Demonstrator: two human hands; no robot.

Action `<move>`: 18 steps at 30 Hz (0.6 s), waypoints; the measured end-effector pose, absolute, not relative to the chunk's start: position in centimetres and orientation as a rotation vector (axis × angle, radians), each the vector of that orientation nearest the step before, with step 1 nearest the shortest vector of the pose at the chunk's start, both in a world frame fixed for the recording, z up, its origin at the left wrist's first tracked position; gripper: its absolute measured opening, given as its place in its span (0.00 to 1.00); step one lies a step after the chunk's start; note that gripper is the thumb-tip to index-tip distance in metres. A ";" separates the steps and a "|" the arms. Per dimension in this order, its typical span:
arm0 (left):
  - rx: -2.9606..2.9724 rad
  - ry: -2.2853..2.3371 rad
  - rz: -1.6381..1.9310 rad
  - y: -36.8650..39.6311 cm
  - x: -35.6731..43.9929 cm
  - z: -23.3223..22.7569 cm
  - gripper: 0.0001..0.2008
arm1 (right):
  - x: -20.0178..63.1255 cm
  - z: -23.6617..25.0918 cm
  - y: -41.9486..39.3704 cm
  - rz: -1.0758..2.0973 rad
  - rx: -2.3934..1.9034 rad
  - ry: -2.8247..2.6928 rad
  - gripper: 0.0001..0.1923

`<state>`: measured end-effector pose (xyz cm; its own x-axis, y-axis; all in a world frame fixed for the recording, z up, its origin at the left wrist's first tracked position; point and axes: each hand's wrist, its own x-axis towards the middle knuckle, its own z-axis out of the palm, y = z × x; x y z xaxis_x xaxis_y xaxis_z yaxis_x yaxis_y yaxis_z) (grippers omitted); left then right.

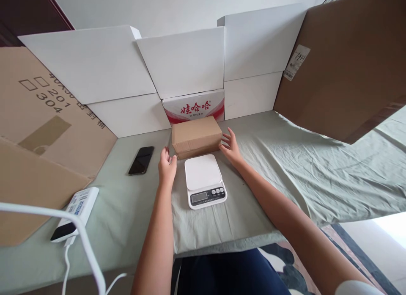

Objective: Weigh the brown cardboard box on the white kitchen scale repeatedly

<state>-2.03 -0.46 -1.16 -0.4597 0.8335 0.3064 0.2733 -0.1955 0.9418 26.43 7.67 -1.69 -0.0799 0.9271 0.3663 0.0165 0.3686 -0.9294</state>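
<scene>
Plain brown cardboard box (197, 131); oblong, flat-topped, behind the white scale (203, 172).

White scale (204, 174), black panel (208, 195), brown carton (197, 137), pale green cloth (123, 214)

The white square-topped kitchen scale (205, 180) looks like smooth plastic. At its twelve o'clock, the small brown oblong box (197, 136) is matt cardboard; at its ten, the black rectangular phone (141, 160) is glossy. Beneath lies matt, wrinkled pale green cloth (263, 144).
</scene>
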 end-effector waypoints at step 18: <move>1.437 1.652 1.615 -0.1 -0.6 -0.5 0.13 | 25.6 -0.8 7.1 0.973 -0.822 -1.617 0.44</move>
